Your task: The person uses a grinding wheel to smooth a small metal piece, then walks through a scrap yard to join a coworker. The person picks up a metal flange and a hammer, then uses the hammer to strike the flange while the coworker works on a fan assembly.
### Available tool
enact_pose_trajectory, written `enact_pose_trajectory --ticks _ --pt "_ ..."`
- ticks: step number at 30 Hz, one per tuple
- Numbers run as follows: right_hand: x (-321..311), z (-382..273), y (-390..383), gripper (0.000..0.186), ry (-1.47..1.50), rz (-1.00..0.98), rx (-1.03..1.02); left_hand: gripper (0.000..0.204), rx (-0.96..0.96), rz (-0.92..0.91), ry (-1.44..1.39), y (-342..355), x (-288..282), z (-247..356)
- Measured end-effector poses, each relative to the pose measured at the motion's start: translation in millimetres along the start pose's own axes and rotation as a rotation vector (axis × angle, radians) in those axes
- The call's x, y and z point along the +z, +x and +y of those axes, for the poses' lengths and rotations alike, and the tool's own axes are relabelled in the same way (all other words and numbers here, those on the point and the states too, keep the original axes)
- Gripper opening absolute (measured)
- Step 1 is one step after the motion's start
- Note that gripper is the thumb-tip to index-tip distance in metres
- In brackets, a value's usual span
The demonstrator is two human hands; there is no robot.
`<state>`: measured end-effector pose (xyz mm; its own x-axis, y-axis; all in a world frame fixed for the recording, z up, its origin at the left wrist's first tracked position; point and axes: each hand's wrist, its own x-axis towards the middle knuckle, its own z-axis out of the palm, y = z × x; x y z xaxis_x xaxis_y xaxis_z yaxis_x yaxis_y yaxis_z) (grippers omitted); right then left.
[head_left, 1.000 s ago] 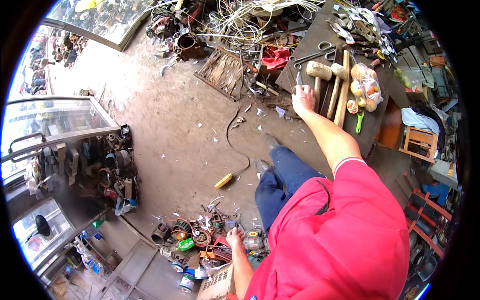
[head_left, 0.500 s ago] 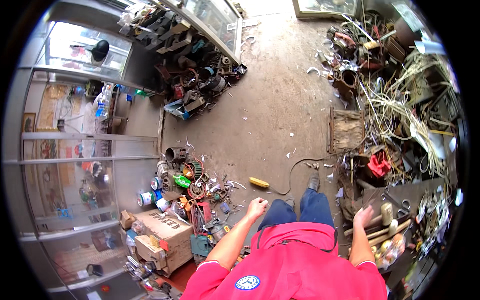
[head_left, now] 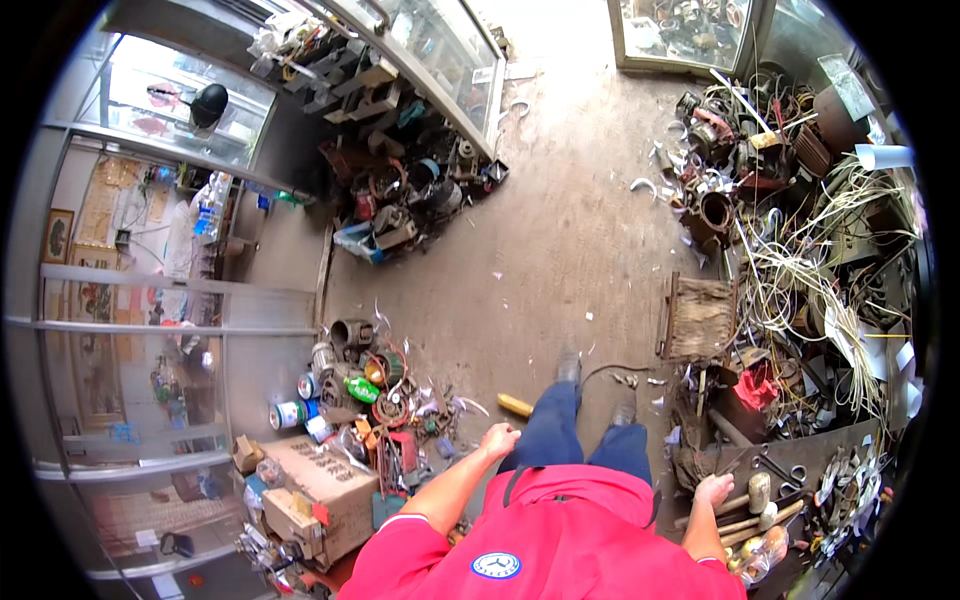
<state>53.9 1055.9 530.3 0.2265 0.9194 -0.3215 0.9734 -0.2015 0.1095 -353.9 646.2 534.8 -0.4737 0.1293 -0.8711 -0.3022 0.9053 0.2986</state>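
My left hand [head_left: 498,441] hangs in front of my left thigh with its fingers curled closed. What it holds, if anything, is too small to make out. Close by on the floor lies a yellow oblong thing [head_left: 515,404], partly behind my leg. Off to the right, my right hand [head_left: 714,489] is also closed, above the edge of a low workbench [head_left: 830,455]. A thin dark shape shows at its fingertips, too small to name. Next to this hand lie wooden-handled hammers [head_left: 760,492], a pair of scissors [head_left: 797,473] and a clear bag of round things [head_left: 765,556].
On the left are a cardboard box [head_left: 318,470], paint cans [head_left: 290,414], a green bottle [head_left: 361,389] and motor parts. A brown stool-like frame [head_left: 699,318] and tangled pale wires [head_left: 790,260] line the right. Scrap heaps flank the open glass door [head_left: 430,60].
I have stepped ahead: my left leg is now forward and my right foot behind. Both hands sit lower in the picture, and the yellow thing is now partly covered by my leg.
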Motion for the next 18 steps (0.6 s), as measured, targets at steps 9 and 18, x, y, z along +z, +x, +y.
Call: enact_pose_trajectory --ticks 9,18 --pt "30 -17 5 0.030 0.433 -0.079 0.273 0.033 0.113 0.131 -0.088 66 -139 83" --pt "-110 -327 -138 0.017 0.984 -0.864 -0.286 0.041 0.326 -0.194 -0.262 43 -177 235"
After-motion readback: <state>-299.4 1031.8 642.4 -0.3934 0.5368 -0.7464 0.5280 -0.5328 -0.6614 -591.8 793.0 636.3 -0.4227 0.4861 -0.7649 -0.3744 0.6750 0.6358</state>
